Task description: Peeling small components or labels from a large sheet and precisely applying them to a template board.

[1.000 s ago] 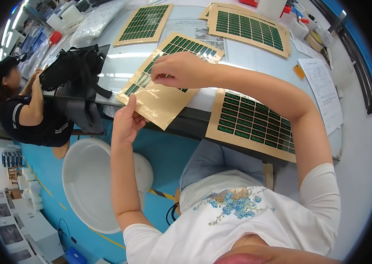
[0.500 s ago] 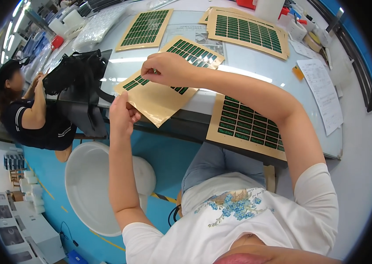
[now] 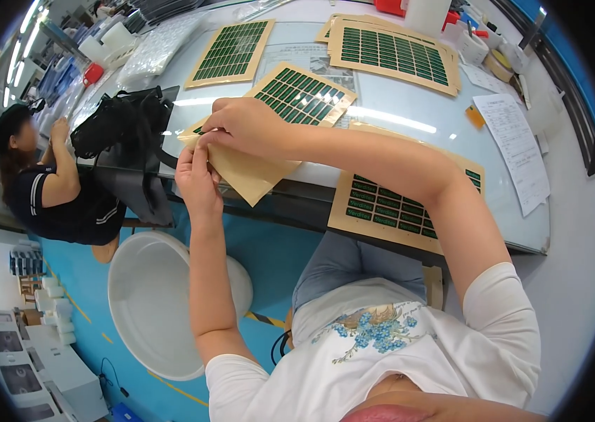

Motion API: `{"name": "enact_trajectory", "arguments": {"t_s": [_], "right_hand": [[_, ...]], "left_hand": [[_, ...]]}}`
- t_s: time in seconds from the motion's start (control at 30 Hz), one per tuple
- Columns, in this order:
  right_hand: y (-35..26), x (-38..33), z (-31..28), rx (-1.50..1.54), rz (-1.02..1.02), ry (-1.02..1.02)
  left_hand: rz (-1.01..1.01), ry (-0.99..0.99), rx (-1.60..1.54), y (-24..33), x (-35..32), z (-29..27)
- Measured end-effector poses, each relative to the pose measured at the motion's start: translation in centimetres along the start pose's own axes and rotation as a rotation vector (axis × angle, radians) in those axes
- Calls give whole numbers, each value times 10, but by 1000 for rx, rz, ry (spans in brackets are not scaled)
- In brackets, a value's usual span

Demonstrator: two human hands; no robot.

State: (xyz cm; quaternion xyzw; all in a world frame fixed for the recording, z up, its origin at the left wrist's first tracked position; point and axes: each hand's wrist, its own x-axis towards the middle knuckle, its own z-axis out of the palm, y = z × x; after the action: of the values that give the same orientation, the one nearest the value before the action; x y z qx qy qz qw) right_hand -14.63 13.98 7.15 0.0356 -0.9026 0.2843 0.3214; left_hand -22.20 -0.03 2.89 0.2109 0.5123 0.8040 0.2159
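A brown-backed sheet of dark green labels (image 3: 252,179) lies over the table's near edge. Its near part is bare backing, while rows of labels cover its far part, and a few show by the left corner. My left hand (image 3: 200,184) pinches the sheet at that corner. Against its fingertips, my right hand (image 3: 252,126) reaches across from the right with thumb and fingers closed; whatever they hold is hidden. Beneath my right forearm, another label sheet (image 3: 389,211) lies at the table's near edge, partly covered.
More label sheets (image 3: 231,55) and a stack (image 3: 396,53) lie farther back. A black bag (image 3: 118,123) sits at the left, near a seated person (image 3: 58,186). Papers (image 3: 512,144) lie at the right. A white tub (image 3: 150,302) stands on the blue floor.
My left hand has risen slightly, and my right hand has come down and left, so their fingertips now meet at the sheet's left corner. The other person's raised hands shifted a little.
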Motion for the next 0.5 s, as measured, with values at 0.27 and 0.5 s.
{"name": "enact_trajectory", "arguments": {"t_s": [0.27, 0.5], "right_hand": [[8, 9, -4, -2, 57, 14], [24, 20, -21, -33, 20, 279]], "left_hand": [[44, -59, 59, -1, 8, 3], [19, -101, 119, 0, 20, -10]]}}
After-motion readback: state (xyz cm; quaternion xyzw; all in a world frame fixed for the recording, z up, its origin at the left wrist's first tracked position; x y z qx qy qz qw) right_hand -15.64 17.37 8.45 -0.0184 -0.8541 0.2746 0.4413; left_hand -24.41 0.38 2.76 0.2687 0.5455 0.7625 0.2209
